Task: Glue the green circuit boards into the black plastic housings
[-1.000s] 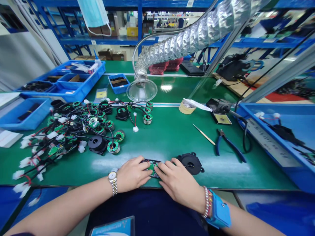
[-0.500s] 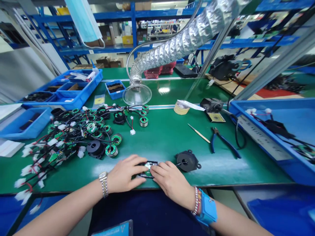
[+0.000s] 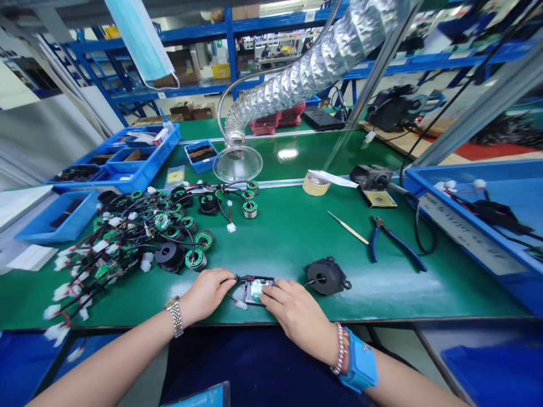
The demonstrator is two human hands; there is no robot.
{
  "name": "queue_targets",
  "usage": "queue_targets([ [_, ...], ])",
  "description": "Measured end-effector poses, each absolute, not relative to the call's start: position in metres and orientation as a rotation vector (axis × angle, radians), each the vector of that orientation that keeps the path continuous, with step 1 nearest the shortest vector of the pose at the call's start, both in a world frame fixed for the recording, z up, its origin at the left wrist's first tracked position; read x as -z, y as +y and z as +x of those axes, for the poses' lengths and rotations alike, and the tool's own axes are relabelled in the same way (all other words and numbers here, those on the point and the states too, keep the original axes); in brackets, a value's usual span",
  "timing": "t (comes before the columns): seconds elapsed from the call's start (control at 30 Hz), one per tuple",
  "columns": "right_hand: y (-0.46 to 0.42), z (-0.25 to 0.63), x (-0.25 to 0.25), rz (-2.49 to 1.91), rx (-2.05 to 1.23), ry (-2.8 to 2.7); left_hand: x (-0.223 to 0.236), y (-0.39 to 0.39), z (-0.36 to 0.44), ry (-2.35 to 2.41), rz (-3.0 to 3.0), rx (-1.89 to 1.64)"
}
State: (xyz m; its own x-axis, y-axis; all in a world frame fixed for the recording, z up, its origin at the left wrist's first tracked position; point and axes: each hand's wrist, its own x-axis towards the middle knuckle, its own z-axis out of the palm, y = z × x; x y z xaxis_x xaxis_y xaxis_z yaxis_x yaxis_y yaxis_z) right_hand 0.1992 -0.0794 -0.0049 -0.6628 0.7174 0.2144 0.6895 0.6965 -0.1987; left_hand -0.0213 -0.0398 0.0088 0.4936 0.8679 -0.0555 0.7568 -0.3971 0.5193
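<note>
Near the front edge of the green bench lies a small black housing with a green circuit board [image 3: 257, 289] in it. My left hand [image 3: 206, 293] pinches the dark cable [image 3: 240, 278] at the housing's left end. A white connector [image 3: 241, 304] on thin wires rests just below that cable. Fingers of my right hand [image 3: 292, 308] close over the housing's right side and hide that end. Right of this hand sits a round black motor-like part [image 3: 326, 276] with a hole in its middle, a cable running from it toward the hand.
A heap of wired boards and round parts [image 3: 161, 221] covers the bench's left. Cutting pliers [image 3: 392, 243] and a thin pointed tool [image 3: 348, 228] lie to the right, near a tape roll [image 3: 316, 185]. A fume funnel [image 3: 238, 164] stands behind. A blue bin [image 3: 475, 237] is at right.
My left hand has moved left off the circuit board to the cable, uncovering the board and the white connector. My right hand stays on the housing. The view has shifted slightly.
</note>
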Motion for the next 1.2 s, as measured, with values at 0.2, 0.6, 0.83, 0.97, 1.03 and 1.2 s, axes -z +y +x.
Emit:
queue_targets([
  [0.2, -0.08, 0.199, 0.005, -1.111, -0.165, -2.632, -0.003, -0.042, -0.02, 1.016, 2.452, -0.403],
  [0.6, -0.079, 0.181, -0.001, -1.311, -0.088, -2.693, 0.003, -0.04, -0.017, 1.011, 2.829, -0.11],
  [0.83, -0.078, 0.177, -0.003, -1.349, -0.085, -2.696, -0.007, -0.045, -0.005, 1.037, 2.893, 0.172],
  [0.97, -0.076, 0.178, -0.004, -1.346, -0.141, -2.681, -0.006, -0.044, -0.005, 1.103, 2.853, 0.205],
  [1.03, -0.076, 0.177, -0.006, -1.37, -0.142, -2.699, -0.008, -0.043, -0.007, 1.117, 2.838, 0.202],
  [1.2, -0.075, 0.187, -0.019, -1.322, -0.259, -2.691, -0.02, -0.047, -0.013, 1.139, 2.796, 0.026],
])
